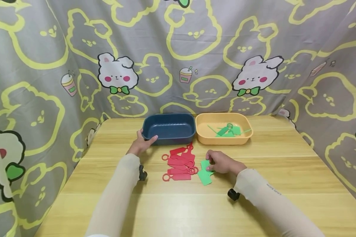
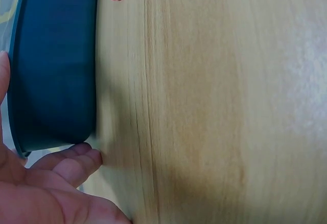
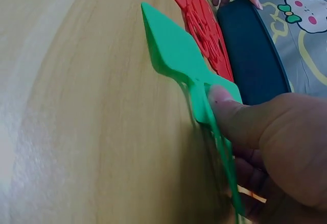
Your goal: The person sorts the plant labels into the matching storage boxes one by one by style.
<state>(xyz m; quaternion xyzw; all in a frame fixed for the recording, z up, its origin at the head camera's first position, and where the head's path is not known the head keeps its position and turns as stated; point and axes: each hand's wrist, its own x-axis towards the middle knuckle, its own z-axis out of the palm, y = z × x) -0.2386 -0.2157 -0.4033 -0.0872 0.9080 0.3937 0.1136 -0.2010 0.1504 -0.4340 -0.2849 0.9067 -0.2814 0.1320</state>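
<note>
My left hand holds the near left corner of a dark blue plastic bin; in the left wrist view its fingers touch the bin's end wall. Low over the table, my right hand pinches green plastic tags. In the right wrist view the thumb presses on the tags' narrow neck, and a thin green strip trails back past the palm. The fingers behind are partly hidden. Left of these tags lies a loose pile of red plastic tags with ring ends, in front of the bin.
A yellow-orange bin stands against the right side of the blue one, with several green tags inside. Both are near the back of the wooden table. A patterned curtain hangs behind and along both sides.
</note>
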